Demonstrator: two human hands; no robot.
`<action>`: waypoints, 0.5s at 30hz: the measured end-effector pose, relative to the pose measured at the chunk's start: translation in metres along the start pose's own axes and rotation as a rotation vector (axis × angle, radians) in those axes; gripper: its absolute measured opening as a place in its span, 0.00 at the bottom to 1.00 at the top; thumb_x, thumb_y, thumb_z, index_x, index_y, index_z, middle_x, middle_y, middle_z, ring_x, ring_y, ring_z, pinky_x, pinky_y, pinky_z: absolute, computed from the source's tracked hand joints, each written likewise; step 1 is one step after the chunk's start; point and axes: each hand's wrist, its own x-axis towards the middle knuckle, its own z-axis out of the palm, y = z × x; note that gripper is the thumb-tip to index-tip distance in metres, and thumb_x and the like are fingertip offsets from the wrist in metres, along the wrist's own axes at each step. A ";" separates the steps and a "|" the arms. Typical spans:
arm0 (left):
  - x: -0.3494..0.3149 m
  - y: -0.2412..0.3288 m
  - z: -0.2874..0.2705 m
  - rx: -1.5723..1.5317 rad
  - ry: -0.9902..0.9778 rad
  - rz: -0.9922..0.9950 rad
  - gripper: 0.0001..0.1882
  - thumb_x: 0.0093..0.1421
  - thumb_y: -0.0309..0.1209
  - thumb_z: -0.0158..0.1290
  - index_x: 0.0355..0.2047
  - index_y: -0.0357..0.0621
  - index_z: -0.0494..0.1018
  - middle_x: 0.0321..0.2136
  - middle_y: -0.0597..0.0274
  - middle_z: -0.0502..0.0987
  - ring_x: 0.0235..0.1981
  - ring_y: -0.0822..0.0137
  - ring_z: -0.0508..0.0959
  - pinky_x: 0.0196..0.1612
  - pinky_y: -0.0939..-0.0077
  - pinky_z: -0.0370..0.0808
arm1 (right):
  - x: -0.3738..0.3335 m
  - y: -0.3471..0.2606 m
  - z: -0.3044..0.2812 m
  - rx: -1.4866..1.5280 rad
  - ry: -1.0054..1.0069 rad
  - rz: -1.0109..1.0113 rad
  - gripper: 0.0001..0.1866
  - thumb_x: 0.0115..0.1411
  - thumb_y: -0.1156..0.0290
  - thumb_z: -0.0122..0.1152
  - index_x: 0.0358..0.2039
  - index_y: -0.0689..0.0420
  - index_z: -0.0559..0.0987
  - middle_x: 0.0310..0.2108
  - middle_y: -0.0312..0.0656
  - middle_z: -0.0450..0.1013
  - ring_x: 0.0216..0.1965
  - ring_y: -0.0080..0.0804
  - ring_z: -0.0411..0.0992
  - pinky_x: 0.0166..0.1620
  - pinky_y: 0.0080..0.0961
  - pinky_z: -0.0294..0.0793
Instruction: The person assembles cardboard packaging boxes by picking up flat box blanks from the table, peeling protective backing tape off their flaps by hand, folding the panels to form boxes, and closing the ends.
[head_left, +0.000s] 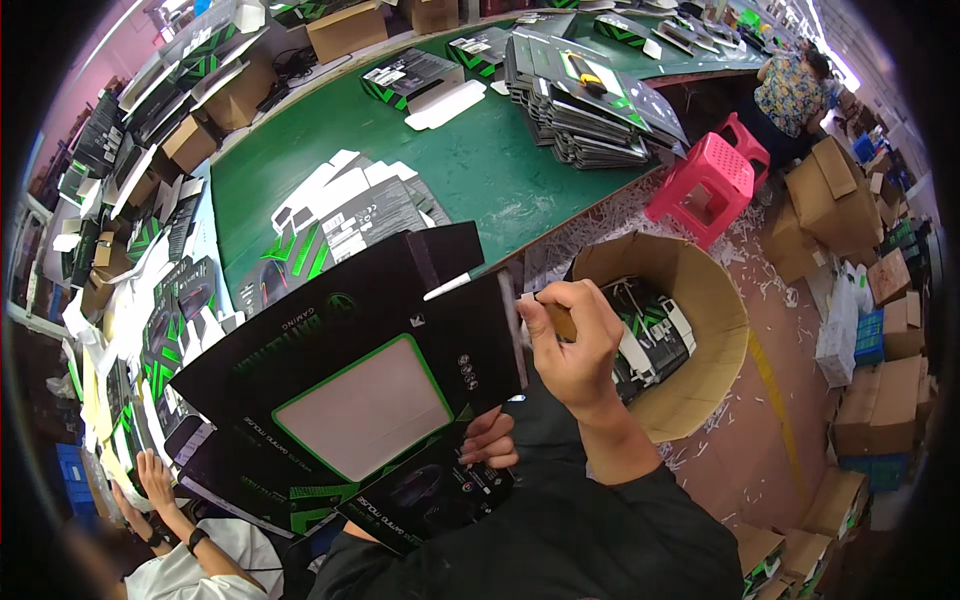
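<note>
A large black flat-cut mouse box (260,390) with green trim and a pale window panel tilts across the space in front of me. My left hand (488,440) grips it, with curled fingers showing beside its lower right part; the rest of that hand is behind the cardboard. Beside the box's right edge, my right hand (578,335) is closed in a pinch. A small whitish strip (528,298) shows at its fingertips, along a pale band on the box edge.
A green table (490,200) carries loose printed box blanks (375,215) and a stack of flat boxes (580,100) with a yellow cutter (588,75) on top. At right stand a round cardboard bin (715,350) holding boxes and a pink stool (705,180). A co-worker's hands (152,480) are at lower left.
</note>
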 end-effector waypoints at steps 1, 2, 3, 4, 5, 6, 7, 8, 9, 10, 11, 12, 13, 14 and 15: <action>-0.001 0.001 -0.003 -0.001 -0.007 0.000 0.14 0.75 0.31 0.40 0.30 0.48 0.68 0.30 0.68 0.76 0.28 0.76 0.80 0.33 0.79 0.63 | 0.000 0.001 0.001 -0.003 -0.003 -0.006 0.09 0.55 0.77 0.71 0.31 0.60 0.76 0.24 0.40 0.74 0.23 0.38 0.69 0.27 0.31 0.67; 0.000 0.001 -0.002 0.004 0.004 0.005 0.13 0.75 0.30 0.40 0.31 0.48 0.68 0.30 0.67 0.76 0.28 0.76 0.80 0.33 0.78 0.63 | -0.002 0.002 0.001 0.010 -0.007 -0.022 0.09 0.56 0.77 0.71 0.31 0.60 0.76 0.24 0.41 0.74 0.23 0.39 0.70 0.27 0.31 0.67; 0.001 0.001 -0.002 0.008 0.016 0.012 0.13 0.75 0.30 0.40 0.31 0.48 0.68 0.30 0.67 0.76 0.28 0.76 0.80 0.33 0.78 0.63 | -0.004 0.003 0.001 0.024 -0.013 -0.036 0.09 0.56 0.76 0.71 0.31 0.60 0.76 0.24 0.41 0.74 0.23 0.39 0.70 0.27 0.31 0.67; 0.002 0.000 0.000 0.012 0.031 0.020 0.12 0.74 0.30 0.41 0.31 0.48 0.68 0.30 0.67 0.76 0.29 0.75 0.80 0.33 0.78 0.63 | -0.005 0.004 0.000 0.023 -0.018 -0.031 0.09 0.56 0.76 0.71 0.31 0.60 0.76 0.24 0.41 0.74 0.23 0.39 0.70 0.27 0.31 0.67; 0.002 -0.001 0.003 0.014 0.049 0.027 0.12 0.74 0.29 0.41 0.31 0.48 0.69 0.30 0.67 0.76 0.29 0.75 0.80 0.33 0.78 0.63 | -0.005 0.005 -0.001 0.028 0.017 0.011 0.09 0.56 0.76 0.71 0.31 0.61 0.76 0.24 0.41 0.73 0.23 0.38 0.70 0.27 0.31 0.68; 0.001 -0.003 0.005 0.015 0.069 0.036 0.11 0.74 0.29 0.42 0.32 0.48 0.69 0.30 0.67 0.76 0.29 0.75 0.80 0.33 0.78 0.63 | -0.005 0.006 -0.002 0.033 0.052 0.055 0.09 0.57 0.76 0.71 0.31 0.61 0.76 0.24 0.41 0.73 0.23 0.38 0.70 0.27 0.31 0.68; -0.002 -0.005 0.008 0.016 0.090 0.044 0.11 0.73 0.29 0.42 0.32 0.48 0.69 0.30 0.67 0.76 0.29 0.75 0.81 0.33 0.77 0.63 | -0.005 0.004 -0.006 -0.016 0.087 0.079 0.10 0.57 0.76 0.71 0.32 0.61 0.76 0.24 0.41 0.73 0.23 0.37 0.70 0.27 0.30 0.69; -0.003 -0.005 0.009 0.014 0.095 0.047 0.11 0.73 0.29 0.42 0.32 0.48 0.69 0.30 0.67 0.76 0.29 0.75 0.81 0.33 0.77 0.63 | -0.006 0.006 -0.009 0.004 0.109 0.105 0.10 0.57 0.76 0.71 0.31 0.61 0.76 0.24 0.41 0.72 0.23 0.36 0.70 0.27 0.29 0.69; -0.005 -0.004 0.009 0.015 0.114 0.048 0.10 0.73 0.28 0.43 0.32 0.48 0.69 0.30 0.67 0.76 0.29 0.74 0.81 0.33 0.77 0.63 | -0.007 0.005 -0.011 0.019 0.112 0.112 0.09 0.57 0.76 0.71 0.31 0.60 0.76 0.24 0.41 0.73 0.22 0.36 0.70 0.27 0.29 0.69; -0.006 -0.004 0.010 0.015 0.133 0.049 0.10 0.73 0.28 0.44 0.32 0.47 0.69 0.31 0.67 0.75 0.30 0.74 0.81 0.33 0.77 0.63 | -0.008 0.002 -0.012 0.034 0.115 0.119 0.09 0.56 0.76 0.71 0.30 0.60 0.76 0.24 0.41 0.73 0.22 0.36 0.70 0.27 0.29 0.69; -0.005 -0.005 0.009 0.011 0.139 0.049 0.10 0.73 0.28 0.44 0.32 0.47 0.69 0.31 0.67 0.75 0.30 0.74 0.81 0.33 0.77 0.63 | -0.009 0.002 -0.012 0.033 0.116 0.125 0.09 0.56 0.76 0.71 0.30 0.60 0.76 0.24 0.41 0.73 0.22 0.36 0.70 0.27 0.29 0.69; -0.003 -0.007 0.007 -0.006 0.115 0.055 0.10 0.72 0.29 0.44 0.32 0.47 0.69 0.30 0.67 0.75 0.29 0.74 0.81 0.33 0.77 0.62 | -0.009 0.001 -0.011 0.049 0.090 0.097 0.09 0.56 0.76 0.71 0.30 0.60 0.76 0.24 0.41 0.73 0.22 0.36 0.70 0.27 0.30 0.68; -0.003 -0.008 0.006 -0.023 0.092 0.062 0.10 0.72 0.29 0.44 0.31 0.47 0.69 0.29 0.67 0.75 0.29 0.74 0.81 0.33 0.77 0.62 | -0.009 0.001 -0.009 0.066 0.063 0.069 0.09 0.56 0.77 0.71 0.30 0.60 0.76 0.24 0.41 0.73 0.23 0.37 0.70 0.27 0.30 0.68; -0.004 -0.009 0.006 -0.028 0.098 0.062 0.10 0.72 0.29 0.44 0.31 0.47 0.69 0.29 0.67 0.75 0.29 0.74 0.81 0.33 0.77 0.62 | -0.009 0.001 -0.008 0.063 0.064 0.076 0.09 0.56 0.77 0.71 0.30 0.60 0.76 0.24 0.41 0.73 0.23 0.37 0.70 0.27 0.30 0.68; -0.005 -0.010 0.006 -0.028 0.099 0.060 0.10 0.72 0.29 0.44 0.31 0.47 0.69 0.29 0.67 0.75 0.29 0.74 0.81 0.33 0.77 0.62 | -0.009 0.002 -0.007 0.059 0.046 0.061 0.09 0.56 0.77 0.71 0.30 0.60 0.76 0.24 0.40 0.74 0.23 0.37 0.70 0.27 0.30 0.68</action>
